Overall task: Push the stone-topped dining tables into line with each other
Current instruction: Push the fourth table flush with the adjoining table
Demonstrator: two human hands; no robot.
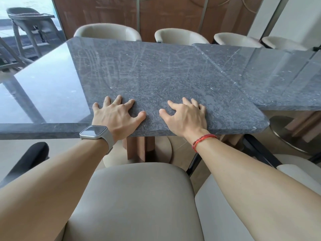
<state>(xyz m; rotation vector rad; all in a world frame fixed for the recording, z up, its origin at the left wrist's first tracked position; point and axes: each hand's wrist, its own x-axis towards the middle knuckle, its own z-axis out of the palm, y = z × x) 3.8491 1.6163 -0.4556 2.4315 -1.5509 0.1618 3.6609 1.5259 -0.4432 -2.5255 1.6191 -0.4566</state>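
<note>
Bright daylight, tabletop (43,94) glare, wide-angle distortion

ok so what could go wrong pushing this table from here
The left hand and right hand lie flat on the table, gripping nothing, so they may slide instead of moving it.
Its right edge sits close against the neighbouring table; stone corners could knock and chip.
The far chairs stand close behind, so a hard shove might ram them.

Pressing left hand (118,115) and right hand (186,117), fingers spread, on left stone table (147,70); touching right stone table (278,75), near edges unaligned.
</note>
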